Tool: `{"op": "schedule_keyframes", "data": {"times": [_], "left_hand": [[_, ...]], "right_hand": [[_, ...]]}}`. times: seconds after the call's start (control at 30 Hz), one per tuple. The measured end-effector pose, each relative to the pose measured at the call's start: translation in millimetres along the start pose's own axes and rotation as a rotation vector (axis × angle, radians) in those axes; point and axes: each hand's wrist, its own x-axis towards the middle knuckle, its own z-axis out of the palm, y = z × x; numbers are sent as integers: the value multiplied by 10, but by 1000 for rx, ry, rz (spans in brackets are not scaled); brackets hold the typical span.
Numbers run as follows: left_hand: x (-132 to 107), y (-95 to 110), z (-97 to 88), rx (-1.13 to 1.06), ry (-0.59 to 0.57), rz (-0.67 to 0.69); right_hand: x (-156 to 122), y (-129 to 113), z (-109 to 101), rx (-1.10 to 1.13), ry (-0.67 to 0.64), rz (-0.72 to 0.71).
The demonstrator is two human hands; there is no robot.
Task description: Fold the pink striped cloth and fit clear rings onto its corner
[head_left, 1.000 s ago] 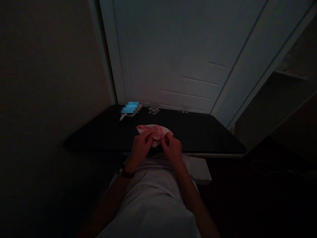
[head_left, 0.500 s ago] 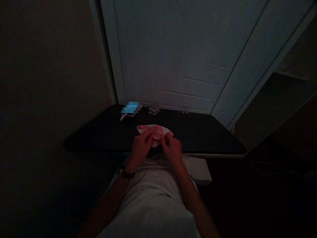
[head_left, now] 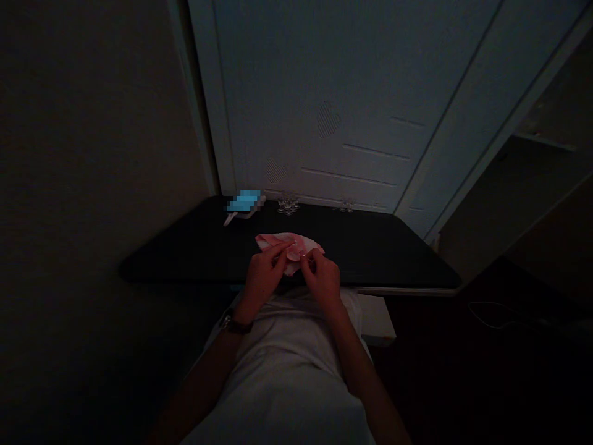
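Observation:
A pink-and-white cloth (head_left: 278, 240) is spread between my two hands, just above the near part of the black table. My left hand (head_left: 265, 272) is closed, its thumb and fingertips pinching the cloth from the left. From the right, my right hand (head_left: 323, 275) pinches at a small clear, shiny piece (head_left: 302, 254) that lies against the cloth. Its full shape is hard to make out in the dim light, and my fingers cover part of it. A dark watch (head_left: 236, 324) is on my left wrist.
On the black table (head_left: 370, 247), a clear petalled ornament (head_left: 288, 203) and a smaller one (head_left: 346, 204) stand at the back. A device with a blurred blue screen (head_left: 244, 201) is at back left. A white box (head_left: 377, 318) sits below the table's front edge; a pale panel (head_left: 296, 93) rises behind.

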Motion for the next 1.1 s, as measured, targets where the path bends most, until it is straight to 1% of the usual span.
{"op": "schedule_keyframes", "data": {"times": [0.23,0.5,0.67,0.8,0.9,1.1], "left_hand": [[9,-5,-2,18,-5,23],[-3,13,-9,-6,-5,4],[-12,33,-21,-67,35,-1],[-12,37,-22,-62,41,-7],[-7,32,-22,-56,29,0],[1,24,-24,-41,-13,2]], "right_hand": [[-5,-2,1,-14,14,-11],[7,-12,2,-6,1,-2],[6,-3,12,-1,9,2],[1,0,2,-8,-6,-22],[-3,-5,-11,4,-11,-36],[-7,-1,1,7,11,-18]]}}
